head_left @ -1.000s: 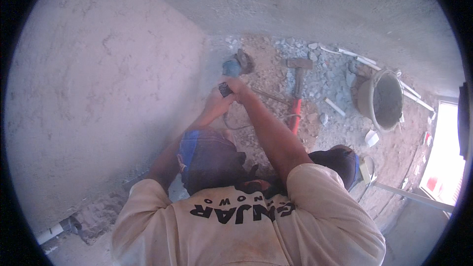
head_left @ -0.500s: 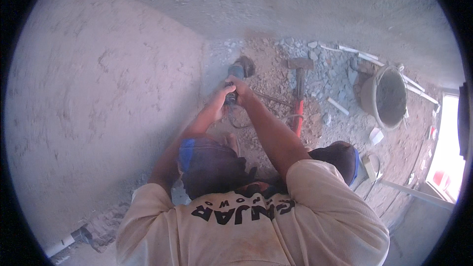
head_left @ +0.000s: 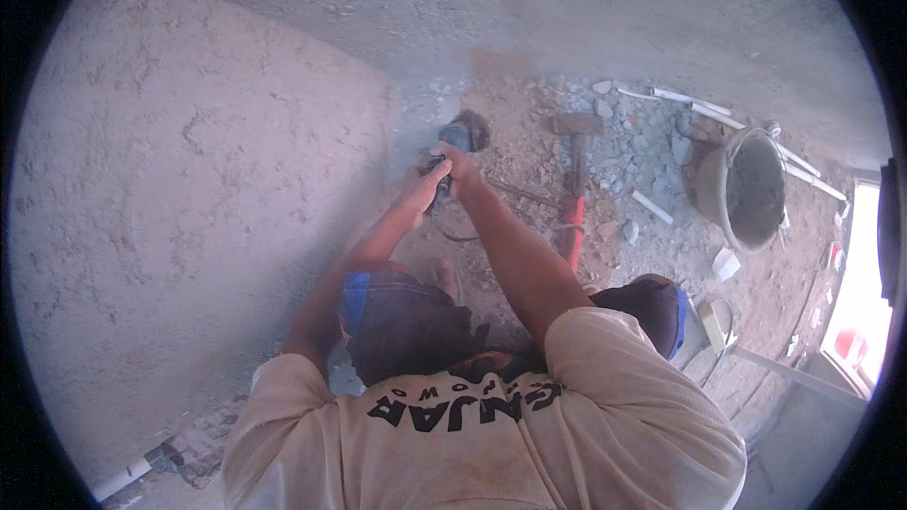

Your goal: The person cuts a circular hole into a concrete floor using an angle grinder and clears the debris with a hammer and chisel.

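Both my hands are wrapped round a teal and black angle grinder (head_left: 454, 137), held low in the corner between two walls. My right hand (head_left: 457, 170) grips its body close to the head. Just behind, my left hand (head_left: 425, 194) closes on the black rear part. The dark round disc end (head_left: 478, 130) faces the dusty ground at the foot of the far wall; haze blurs where it touches. A cord loops from the grinder below my right forearm. To the right lies a sledgehammer (head_left: 575, 184) with a red grip, apart from both hands.
Broken grey rubble (head_left: 635, 132) covers the ground beyond the hammer. A bucket (head_left: 726, 191) with grey residue stands tilted at the right, near white pipes (head_left: 694, 99). Rough plastered walls rise at the left (head_left: 208, 151) and ahead. A bright doorway (head_left: 850, 293) opens far right.
The grinder's rear end has tilted slightly, with both hands still on it. A brownish dust patch shows more plainly against the far wall. The whole view has shifted a little.
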Motion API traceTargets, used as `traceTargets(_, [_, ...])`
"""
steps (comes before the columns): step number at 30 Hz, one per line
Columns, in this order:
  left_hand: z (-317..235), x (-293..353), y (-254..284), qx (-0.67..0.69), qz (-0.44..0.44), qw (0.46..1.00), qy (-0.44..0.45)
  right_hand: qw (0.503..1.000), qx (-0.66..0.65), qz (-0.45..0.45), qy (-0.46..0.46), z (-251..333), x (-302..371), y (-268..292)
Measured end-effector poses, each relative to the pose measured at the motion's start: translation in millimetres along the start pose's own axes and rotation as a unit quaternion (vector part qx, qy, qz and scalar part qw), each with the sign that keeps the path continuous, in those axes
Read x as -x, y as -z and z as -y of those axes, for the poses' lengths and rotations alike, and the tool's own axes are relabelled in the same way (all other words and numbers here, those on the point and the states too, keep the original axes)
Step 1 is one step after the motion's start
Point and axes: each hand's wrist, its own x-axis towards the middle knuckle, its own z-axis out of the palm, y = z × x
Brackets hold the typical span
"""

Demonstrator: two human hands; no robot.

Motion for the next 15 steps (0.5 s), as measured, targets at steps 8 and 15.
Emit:
traceTargets(8, [-8.8,-17.7,-7.7,0.005,-0.007,0.999,-0.051,0.996,0.045,-0.015,-0.074,20.3,-31.1,14.7])
traceTargets(15, [-24.4,-15.7,-25.6,-0.024,-0.07,0.997,-0.037,0.995,0.062,-0.032,-0.073,23.0,-42.2,27.2])
